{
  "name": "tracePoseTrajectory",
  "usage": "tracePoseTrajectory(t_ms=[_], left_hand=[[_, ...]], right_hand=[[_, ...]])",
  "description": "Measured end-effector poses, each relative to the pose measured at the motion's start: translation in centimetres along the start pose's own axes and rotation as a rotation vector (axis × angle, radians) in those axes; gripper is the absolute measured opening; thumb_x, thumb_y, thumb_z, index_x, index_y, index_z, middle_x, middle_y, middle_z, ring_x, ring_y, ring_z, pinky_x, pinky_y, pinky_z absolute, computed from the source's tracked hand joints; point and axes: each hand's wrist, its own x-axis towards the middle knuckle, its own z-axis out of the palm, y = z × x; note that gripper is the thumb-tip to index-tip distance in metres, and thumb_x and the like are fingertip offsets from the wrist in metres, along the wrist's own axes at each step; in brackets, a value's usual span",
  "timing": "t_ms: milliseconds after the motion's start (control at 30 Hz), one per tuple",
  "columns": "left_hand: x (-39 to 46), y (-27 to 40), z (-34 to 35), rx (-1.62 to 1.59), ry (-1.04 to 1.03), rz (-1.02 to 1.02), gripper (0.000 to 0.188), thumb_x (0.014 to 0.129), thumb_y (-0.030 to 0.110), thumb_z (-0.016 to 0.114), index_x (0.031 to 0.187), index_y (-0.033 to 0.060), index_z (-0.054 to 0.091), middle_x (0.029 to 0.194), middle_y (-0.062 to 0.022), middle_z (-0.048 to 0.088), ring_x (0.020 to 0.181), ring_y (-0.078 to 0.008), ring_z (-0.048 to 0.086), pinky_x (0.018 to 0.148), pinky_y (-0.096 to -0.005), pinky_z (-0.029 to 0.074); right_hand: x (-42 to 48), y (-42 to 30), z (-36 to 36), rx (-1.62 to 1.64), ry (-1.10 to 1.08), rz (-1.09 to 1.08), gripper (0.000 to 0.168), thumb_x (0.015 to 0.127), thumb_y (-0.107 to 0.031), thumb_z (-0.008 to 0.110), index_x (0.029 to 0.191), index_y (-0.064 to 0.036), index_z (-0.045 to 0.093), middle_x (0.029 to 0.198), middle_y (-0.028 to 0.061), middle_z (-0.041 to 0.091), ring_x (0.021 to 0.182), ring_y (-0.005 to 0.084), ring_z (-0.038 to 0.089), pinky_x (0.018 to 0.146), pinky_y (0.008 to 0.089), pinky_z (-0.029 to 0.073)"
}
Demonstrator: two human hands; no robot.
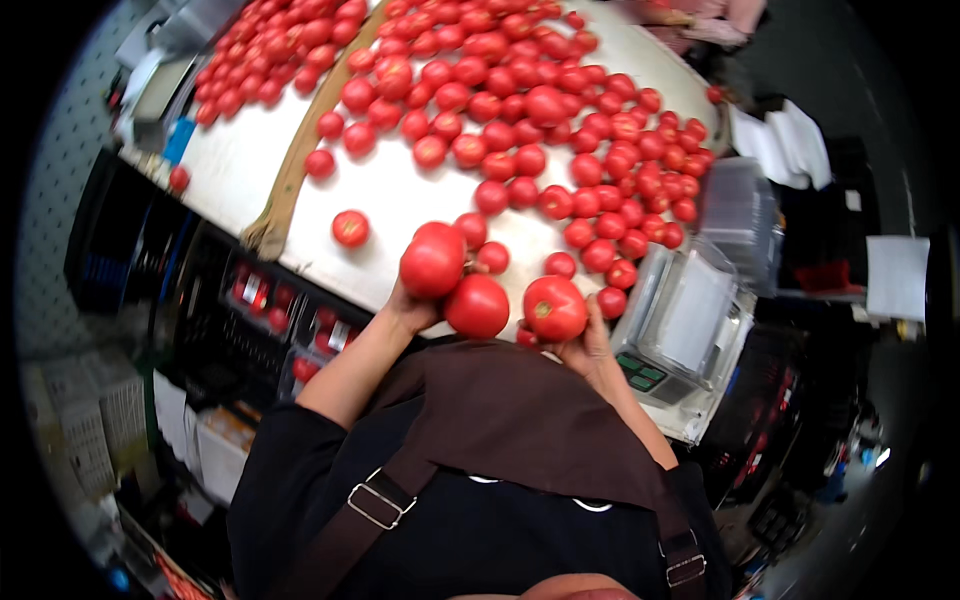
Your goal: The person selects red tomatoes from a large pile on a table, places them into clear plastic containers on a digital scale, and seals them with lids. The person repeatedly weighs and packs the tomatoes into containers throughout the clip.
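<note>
My left hand [412,306] is closed around a large red tomato [433,259], above the near edge of the white table [390,202]. A second large tomato [477,306] rests against the first on its inner side; my fingers are mostly hidden behind the two. In my right hand [589,346] is another big tomato [555,309], its stem scar facing up. Part of a further tomato [526,334] shows beneath it; whether I hold that one I cannot tell. Many loose tomatoes [499,135] spread over the table beyond my hands.
A wooden strip [300,150] divides the table, with more tomatoes [277,52] past it. Right of me stands a scale [652,367] bearing clear plastic trays [690,300]. Black crates [225,315] with packed tomatoes [259,292] are lower left. A person's pink sleeve [720,22] shows at the far edge.
</note>
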Motion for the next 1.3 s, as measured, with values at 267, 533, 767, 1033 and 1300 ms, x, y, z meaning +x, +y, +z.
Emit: tracePoseTrajectory(t_ms=[267, 533, 767, 1033, 1300], left_hand=[[-3.2, 2.5, -4.5, -0.019, 0.169, 0.048, 0.057, 0.082, 0.051, 0.068, 0.118, 0.0067, 0.063, 0.113, -0.0174, 0.066, 0.11, -0.0339, 0.062, 0.106, -0.0519, 0.044], [-3.0, 1.3, -7.5, -0.114, -0.116, -0.064, 0.073, 0.077, 0.049, 0.077, 0.13, 0.0033, 0.055, 0.116, -0.016, 0.066, 0.112, -0.0336, 0.061, 0.106, -0.0594, 0.044], [-2.2, 0.6, -3.2, -0.235, 0.07, -0.21, 0.078, 0.074, 0.052, 0.082, 0.134, 0.0112, 0.054, 0.133, -0.0141, 0.059, 0.123, -0.0298, 0.057, 0.106, -0.0509, 0.048], [-2.1, 1.6, -5.7, -0.011, 0.138, -0.253, 0.077, 0.079, 0.053, 0.078, 0.134, 0.0065, 0.051, 0.117, -0.0187, 0.065, 0.096, -0.0354, 0.068, 0.08, -0.0553, 0.06], [-1.3, 1.0, -2.8, 0.385, 0.344, -0.17, 0.061, 0.088, 0.032, 0.072, 0.137, 0.0045, 0.048, 0.118, -0.0182, 0.064, 0.096, -0.0278, 0.068, 0.082, -0.0382, 0.06]], right_hand=[[5.6, 1.2, -0.1, -0.162, 0.062, 0.144, 0.07, 0.092, -0.05, 0.064, 0.147, -0.014, 0.038, 0.139, 0.0161, 0.052, 0.117, 0.0384, 0.061, 0.084, 0.0569, 0.058], [7.7, 1.4, 6.3, -0.724, 0.034, -0.162, 0.07, 0.086, -0.036, 0.07, 0.144, -0.011, 0.041, 0.136, 0.013, 0.052, 0.124, 0.0278, 0.055, 0.101, 0.0468, 0.048], [7.3, 2.7, 9.6, -1.593, -0.32, -0.698, 0.09, 0.065, -0.02, 0.088, 0.142, -0.011, 0.042, 0.136, 0.0164, 0.043, 0.131, 0.0345, 0.044, 0.107, 0.046, 0.041], [6.4, 1.7, 7.8, -0.444, 0.082, 0.006, 0.08, 0.082, -0.038, 0.072, 0.148, -0.013, 0.035, 0.143, 0.0128, 0.046, 0.13, 0.0312, 0.05, 0.107, 0.0469, 0.045], [6.5, -0.8, 9.6, -1.043, 0.118, -0.328, 0.077, 0.077, -0.026, 0.077, 0.142, -0.007, 0.04, 0.133, 0.0158, 0.049, 0.124, 0.0294, 0.053, 0.102, 0.0426, 0.047]])
